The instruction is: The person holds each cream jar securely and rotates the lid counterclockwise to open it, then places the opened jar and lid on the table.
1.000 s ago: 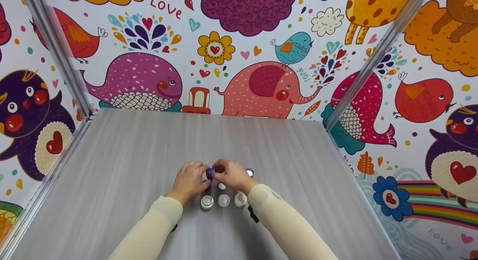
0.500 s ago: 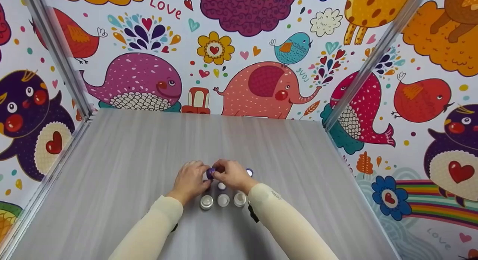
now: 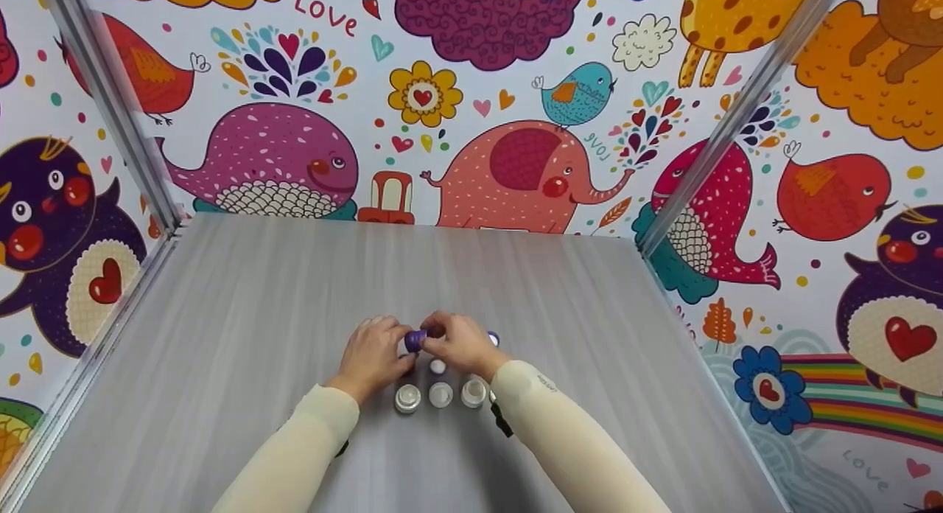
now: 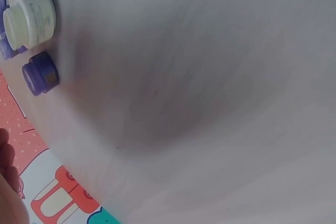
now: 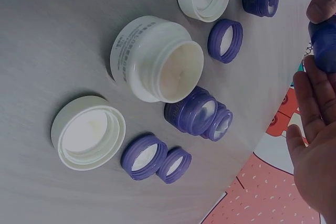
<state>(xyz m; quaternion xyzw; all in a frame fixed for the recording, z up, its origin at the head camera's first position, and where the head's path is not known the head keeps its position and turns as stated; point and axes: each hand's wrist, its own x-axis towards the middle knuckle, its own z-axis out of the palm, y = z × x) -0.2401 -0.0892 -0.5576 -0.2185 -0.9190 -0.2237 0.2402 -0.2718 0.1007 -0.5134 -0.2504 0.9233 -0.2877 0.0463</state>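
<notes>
My left hand (image 3: pixel 374 354) and right hand (image 3: pixel 465 345) meet over the table and hold one small purple jar (image 3: pixel 415 341) between them, pinched by fingers and thumb. In the right wrist view the held jar sits at the right edge, with fingertips on it from above and below. Nearer the body stand a white jar (image 3: pixel 408 399), an upturned white lid (image 3: pixel 440 395) and an open white jar (image 3: pixel 474 393). Another small purple jar (image 4: pixel 40 74) stands near the left hand. Much of the held jar is hidden by the fingers.
Past the right-hand white jar lie another white lid (image 5: pixel 88 132) and upturned purple lids (image 5: pixel 144 156). Two purple jars (image 5: pixel 191 111) stand there too. A purple lid (image 5: pixel 226 40) lies behind the white ones. Patterned walls with metal posts enclose the grey table (image 3: pixel 317 270).
Both hands keep nearly the same place. The right hand has shifted very slightly, and a little more of the purple jar shows between the fingers.
</notes>
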